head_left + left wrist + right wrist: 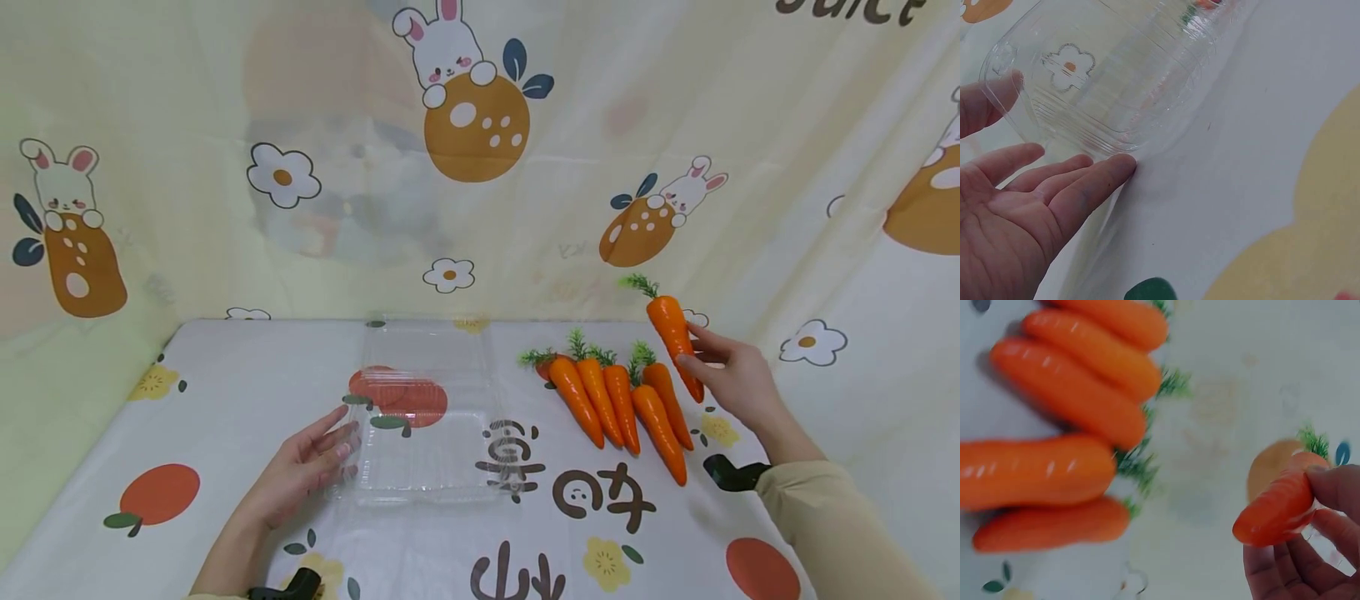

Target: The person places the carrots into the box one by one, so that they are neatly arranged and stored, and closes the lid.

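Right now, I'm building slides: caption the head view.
Right hand holding a tapered orange carrot near five others; left hand at a clear plastic container.

On the table [247,383], a container [427,498] sits left of five carrots [621,404], hanging cloth [540,242] behind.

Cream curtain [360,200] (rabbit-printed), white tablecloth [255,400]

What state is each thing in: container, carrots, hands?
Clear container: empty, on the table; lid appears open.
Held carrot: lifted, tilted, leafy end up.
Five other carrots: lying side by side, leafy ends away from the person.
Left hand: fingers extended, at the container's left edge.
Right hand: pinching the held carrot.
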A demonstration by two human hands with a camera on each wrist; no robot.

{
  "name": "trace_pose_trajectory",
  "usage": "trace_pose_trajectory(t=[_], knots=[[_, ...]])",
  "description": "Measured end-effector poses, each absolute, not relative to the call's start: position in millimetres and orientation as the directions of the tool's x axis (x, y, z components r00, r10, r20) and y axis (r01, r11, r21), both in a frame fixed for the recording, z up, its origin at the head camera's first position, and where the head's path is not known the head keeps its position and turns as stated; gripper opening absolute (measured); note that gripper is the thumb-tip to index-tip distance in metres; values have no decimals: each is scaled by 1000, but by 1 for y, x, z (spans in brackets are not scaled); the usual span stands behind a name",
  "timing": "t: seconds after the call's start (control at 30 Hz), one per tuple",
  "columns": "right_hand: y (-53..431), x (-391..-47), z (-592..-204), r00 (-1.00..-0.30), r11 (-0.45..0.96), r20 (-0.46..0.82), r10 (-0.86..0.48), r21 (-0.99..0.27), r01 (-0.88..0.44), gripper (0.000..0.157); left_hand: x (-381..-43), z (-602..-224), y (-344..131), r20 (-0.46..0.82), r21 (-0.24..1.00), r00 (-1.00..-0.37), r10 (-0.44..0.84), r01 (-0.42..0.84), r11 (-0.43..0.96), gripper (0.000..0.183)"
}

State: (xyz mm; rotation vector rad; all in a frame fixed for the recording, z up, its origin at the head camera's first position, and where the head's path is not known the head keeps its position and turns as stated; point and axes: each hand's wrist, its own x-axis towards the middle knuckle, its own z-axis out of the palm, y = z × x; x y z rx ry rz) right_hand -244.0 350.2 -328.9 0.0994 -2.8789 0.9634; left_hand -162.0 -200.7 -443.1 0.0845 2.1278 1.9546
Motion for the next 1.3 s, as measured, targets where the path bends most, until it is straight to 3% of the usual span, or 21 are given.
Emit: trace_pose_trajectory(t=[0.33, 0.77, 1.03, 1.3], knots=[[294, -243, -312, -947, 761, 179, -266, -564, -320, 57, -162, -445, -200, -146, 986, -968, 203, -126, 107, 69], [222, -237, -317, -876, 685, 140, -462, -571, -453, 55, -162, -445, -199, -161, 982, -967, 199, -135, 134, 69], [182, -234, -328, -767, 602, 127, -629, -544, -584, 52, -162, -446, -200, -156, 983, -966, 205, -131, 130, 68], [146, -228, -332, -648, 554, 7, -762, -510, -658, 50, -163, -445, -200, -164, 979, -966, 199, -135, 152, 68]])
